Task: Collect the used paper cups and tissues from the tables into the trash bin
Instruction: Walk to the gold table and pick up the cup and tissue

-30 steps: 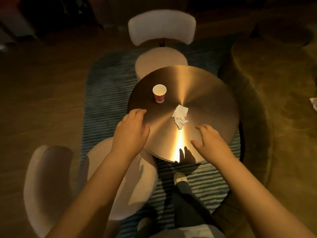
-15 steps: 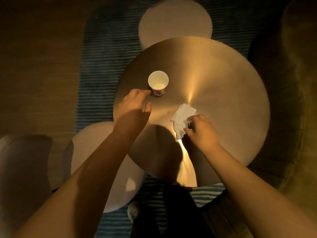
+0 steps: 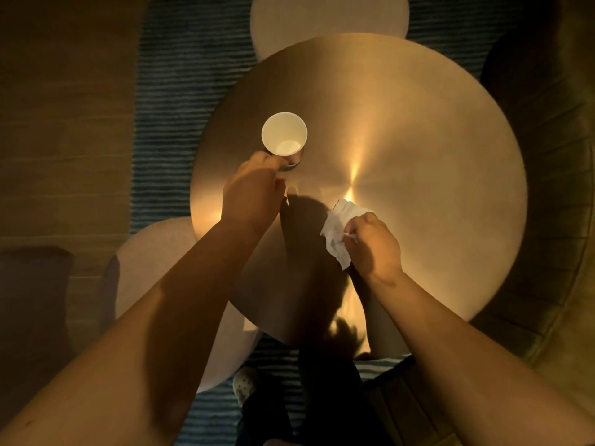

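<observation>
The left hand (image 3: 254, 191) is reaching the red paper cup (image 3: 284, 134), which is standing upright on the left part of the round brass table (image 3: 425, 149), mouth up and looking empty. Its curled fingertips are touching the cup's near lower wall while the thumb is lying a little short of it, so I cannot tell whether a grip is closing yet. The right hand (image 3: 375, 244) is pinching the crumpled white tissue (image 3: 336, 235) between curled fingers and thumb, near the table's front middle. Most of the tissue is hanging free to the left of the knuckles.

The contact on the cup is sitting low and on one side only. A light cup pushed there is likely to skid on the polished top or tip away, possibly rolling toward the far edge and the cream stool (image 3: 328, 24) beyond. Squeezing too hard could be crushing the thin wall instead. The tissue is held by a small pinch — a loose fold could be tearing or slipping out on the way. No trash bin is showing, so both items may be facing a carry.

Compared with half a second ago, the left hand is now at the cup rather than short of it, and the tissue is now bunching up in the right hand, no longer lying flat on the table.
</observation>
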The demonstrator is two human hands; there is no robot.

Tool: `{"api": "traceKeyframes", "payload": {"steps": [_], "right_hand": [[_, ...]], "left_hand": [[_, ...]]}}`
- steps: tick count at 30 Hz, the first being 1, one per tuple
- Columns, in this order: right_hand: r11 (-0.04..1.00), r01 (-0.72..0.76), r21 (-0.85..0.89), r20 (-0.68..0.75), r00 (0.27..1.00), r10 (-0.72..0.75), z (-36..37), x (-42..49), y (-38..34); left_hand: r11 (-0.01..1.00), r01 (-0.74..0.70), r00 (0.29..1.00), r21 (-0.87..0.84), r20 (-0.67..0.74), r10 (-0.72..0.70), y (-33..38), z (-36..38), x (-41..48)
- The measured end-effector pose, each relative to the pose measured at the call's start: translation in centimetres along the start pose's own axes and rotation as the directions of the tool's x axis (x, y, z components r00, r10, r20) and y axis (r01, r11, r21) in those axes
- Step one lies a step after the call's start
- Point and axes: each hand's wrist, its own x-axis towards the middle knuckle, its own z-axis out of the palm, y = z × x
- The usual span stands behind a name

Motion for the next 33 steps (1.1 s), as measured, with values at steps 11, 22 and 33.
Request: {"api": "traceKeyframes", "payload": {"steps": [11, 22, 33], "right_hand": [[0.997, 0.067, 0.028, -0.080, 0.995, -0.065, -0.1, -1.8, 0.4], [0.994, 0.070, 0.083, -0.123, 0.991, -0.060, 0.4, -2.6, 0.0], [0.977, 0.093, 0.194, -0.163, 0.985, -0.061, -0.1, -5.1, -4.6]], "left_hand": [[0.997, 0.072, 0.996, -0.039, -0.040, -0.074, 0.8, -0.5, 2.8], [0.994, 0.101, 0.994, -0.053, 0.052, -0.098, -0.2, 1.3, 2.6], [0.983, 0.114, 0.981, -0.147, -0.137, -0.135, -4.7, -2.8, -7.5]]}}
